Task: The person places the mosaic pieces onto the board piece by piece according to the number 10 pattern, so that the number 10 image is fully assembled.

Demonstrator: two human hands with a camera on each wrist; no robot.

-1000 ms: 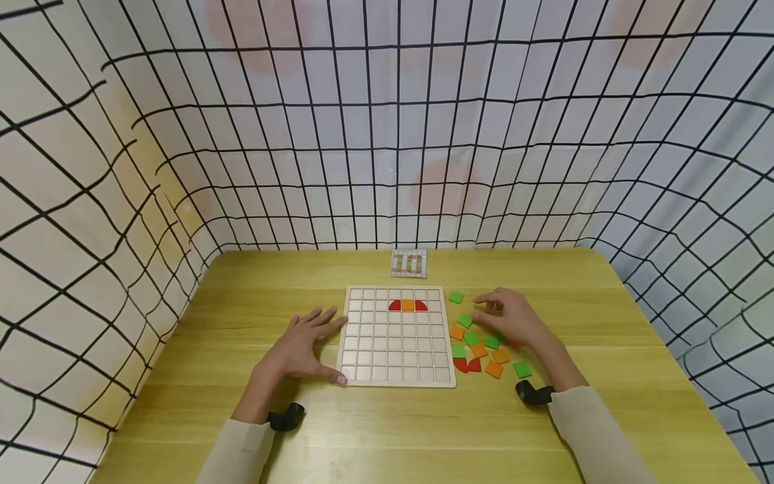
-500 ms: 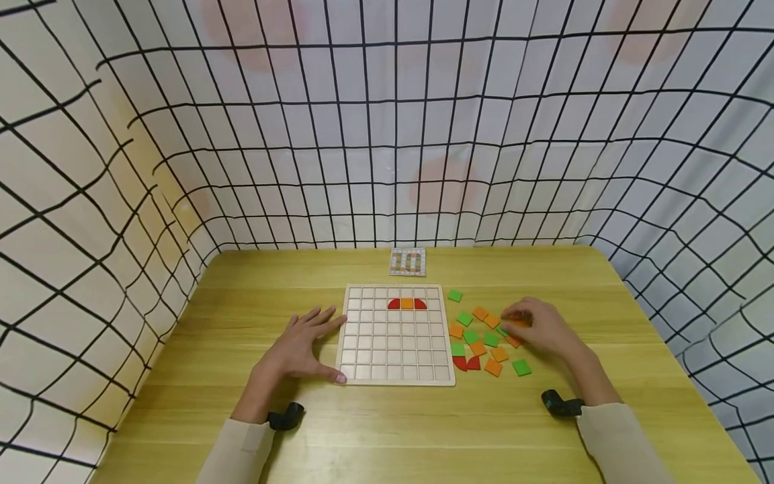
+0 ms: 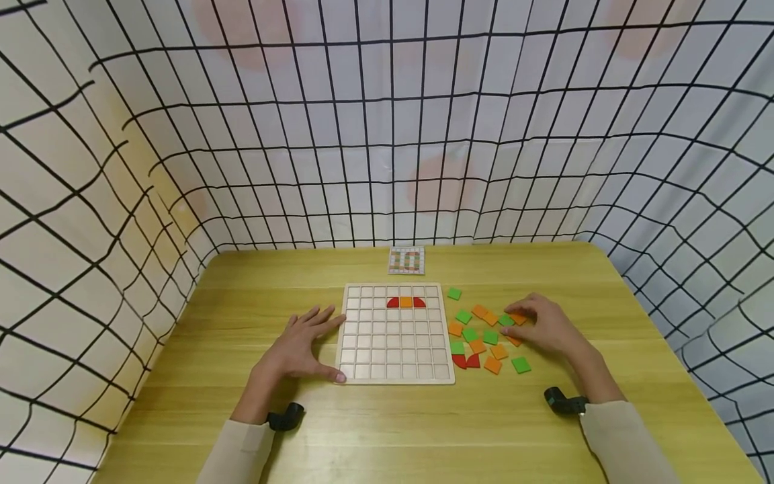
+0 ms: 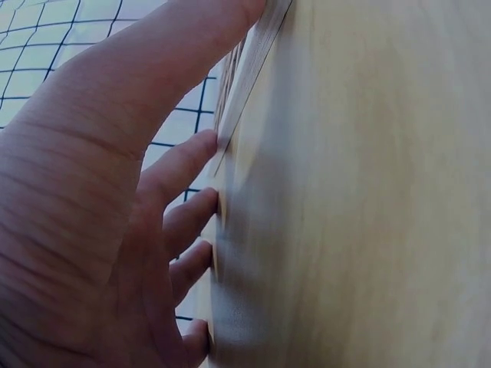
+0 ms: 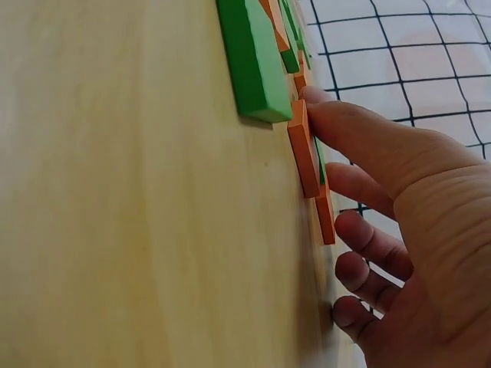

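The left hand (image 3: 296,349) lies spread at the left side of a pale wooden grid board (image 3: 387,349). Its thumb touches the near-left corner and its index finger the left edge. Two red quarter-round tiles (image 3: 393,303) flank an orange square tile (image 3: 406,302) in the board's upper part. Over the loose tiles on the right, the right hand (image 3: 541,326) has its thumb and index finger around a green square tile (image 3: 505,320). In the right wrist view an orange tile (image 5: 304,149) stands in front and partly hides that green tile.
Several green, orange and red tiles lie right of the board, including a lone green tile (image 3: 454,293) and another green tile (image 3: 521,365) nearer the front. A small patterned card (image 3: 406,260) lies behind the board. Black-grid netting (image 3: 387,168) encloses the wooden table (image 3: 387,437).
The right hand moved right and toward the person, uncovering orange tiles, then stayed among them. The green tile by its thumb has shifted slightly away from the person. The left hand stayed put.
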